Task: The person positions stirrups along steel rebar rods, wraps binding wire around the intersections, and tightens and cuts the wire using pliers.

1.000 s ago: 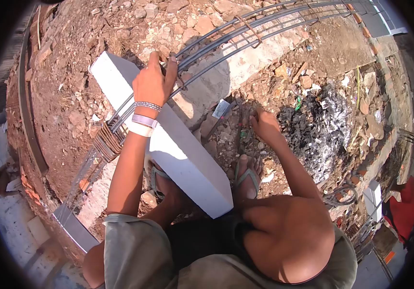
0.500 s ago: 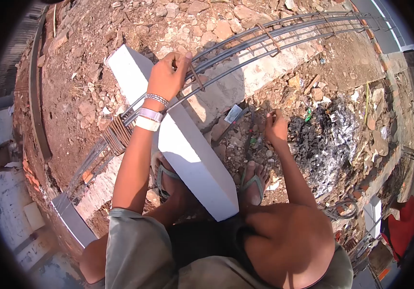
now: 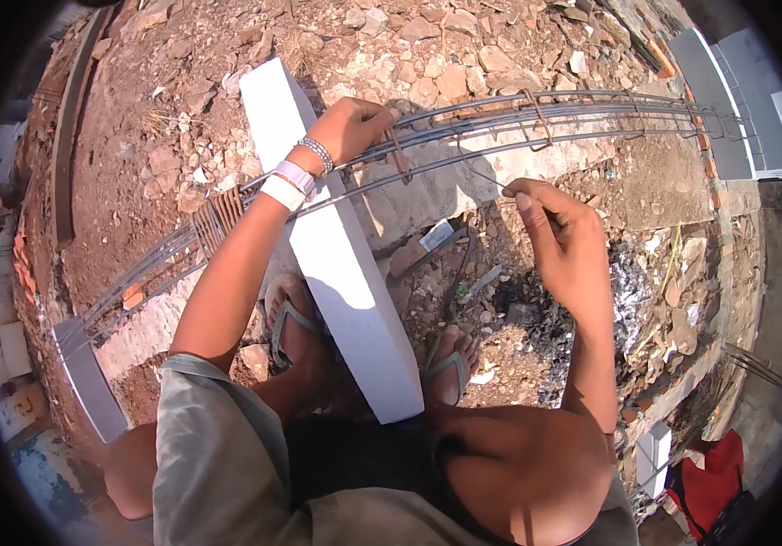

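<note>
My left hand (image 3: pixel 352 130) is closed at the top of a rusty stirrup (image 3: pixel 399 156) on a long rebar cage (image 3: pixel 464 126); its fingertips are partly hidden. Under that wrist, a white block (image 3: pixel 343 264) leans lengthwise beneath the bars, its near end by my lap. To the right of the block, my right hand (image 3: pixel 565 238) pinches a thin tie wire (image 3: pixel 489 173) between thumb and forefinger. The wire curves up toward the lower bars. More stirrups, such as a rusty one (image 3: pixel 541 123), sit further right along the cage.
Several stirrups (image 3: pixel 218 223) are bunched at the cage's left. A grey-white block (image 3: pixel 90 382) lies under the left end, another block (image 3: pixel 723 105) under the right end. Rubble and ash (image 3: pixel 629 291) cover the ground. My sandalled feet (image 3: pixel 292 318) flank the white block.
My right hand has risen from low over the rubble toward the bars, the wire now visible in its pinch. My left hand stays at the stirrup. The view has shifted.
</note>
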Demonstrator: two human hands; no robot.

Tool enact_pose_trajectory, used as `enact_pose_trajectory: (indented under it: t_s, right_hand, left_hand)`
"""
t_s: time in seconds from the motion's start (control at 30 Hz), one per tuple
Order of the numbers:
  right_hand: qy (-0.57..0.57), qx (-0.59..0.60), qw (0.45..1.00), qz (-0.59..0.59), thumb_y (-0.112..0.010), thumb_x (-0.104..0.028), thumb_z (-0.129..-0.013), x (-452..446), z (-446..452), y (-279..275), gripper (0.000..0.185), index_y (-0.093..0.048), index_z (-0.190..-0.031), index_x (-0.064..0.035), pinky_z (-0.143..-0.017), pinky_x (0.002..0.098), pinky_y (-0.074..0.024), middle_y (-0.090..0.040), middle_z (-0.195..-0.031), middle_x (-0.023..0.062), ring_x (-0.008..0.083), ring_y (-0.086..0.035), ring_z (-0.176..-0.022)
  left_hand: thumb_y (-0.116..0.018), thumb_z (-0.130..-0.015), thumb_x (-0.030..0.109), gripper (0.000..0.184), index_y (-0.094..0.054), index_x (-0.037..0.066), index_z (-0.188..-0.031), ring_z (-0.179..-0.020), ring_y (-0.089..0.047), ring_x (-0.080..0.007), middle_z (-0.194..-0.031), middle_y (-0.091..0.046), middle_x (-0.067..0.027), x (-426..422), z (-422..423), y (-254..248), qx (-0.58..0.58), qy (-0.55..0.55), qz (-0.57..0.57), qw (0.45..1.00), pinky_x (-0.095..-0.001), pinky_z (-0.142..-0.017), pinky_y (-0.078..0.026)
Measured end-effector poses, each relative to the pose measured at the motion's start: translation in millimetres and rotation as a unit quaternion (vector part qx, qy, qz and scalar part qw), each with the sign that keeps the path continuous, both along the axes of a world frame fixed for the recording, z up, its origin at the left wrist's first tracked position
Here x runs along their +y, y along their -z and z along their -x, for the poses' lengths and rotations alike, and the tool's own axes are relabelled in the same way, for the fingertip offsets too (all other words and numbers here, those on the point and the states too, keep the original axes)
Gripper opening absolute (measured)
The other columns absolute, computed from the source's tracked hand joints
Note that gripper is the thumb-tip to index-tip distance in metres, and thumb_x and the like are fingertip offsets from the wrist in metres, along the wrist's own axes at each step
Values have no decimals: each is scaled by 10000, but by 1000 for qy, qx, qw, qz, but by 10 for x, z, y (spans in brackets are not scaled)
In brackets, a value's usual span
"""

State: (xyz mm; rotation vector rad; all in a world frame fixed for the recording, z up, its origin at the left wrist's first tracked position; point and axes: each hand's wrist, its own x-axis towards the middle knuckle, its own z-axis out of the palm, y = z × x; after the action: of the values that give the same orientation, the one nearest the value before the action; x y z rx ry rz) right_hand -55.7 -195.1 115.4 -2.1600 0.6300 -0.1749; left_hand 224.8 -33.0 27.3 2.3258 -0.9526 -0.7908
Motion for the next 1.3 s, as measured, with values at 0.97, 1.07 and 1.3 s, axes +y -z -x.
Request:
enact_pose_trajectory:
  t_s: [0.97,1.07,1.3]
  right_hand:
    - [-172,-3,977,124,-553,-137,-993,181,-1357,606,172,-530,-992,34,-711,561,-480,-651,-797,308,511,-642,-802]
    - [-168,-8,978,125,-573,-157,-990,195,-1391,681,205,-546,-1023,43,-729,552,-496,-659,-808,306,512,-649,-823]
    - [-170,-14,978,118,-665,-236,-981,351,-1411,645,336,-623,-1087,80,-698,480,-509,-691,-812,247,403,-687,-762]
  left_hand:
    - [-640,-966,590,584,-768,42,-1124,-874,-649,-135,-1010,-752,-47,32,-211,46,163,26,49,985,-300,-810,-538]
    - [-719,-946,493,482,-781,32,-1072,-858,-661,-139,-992,-757,-49,37,-197,131,166,-17,124,978,-299,-797,-541]
    - [-750,-945,379,352,-768,69,-1111,-824,-665,-146,-1045,-757,-56,72,-110,130,-8,28,213,977,-321,-766,-544]
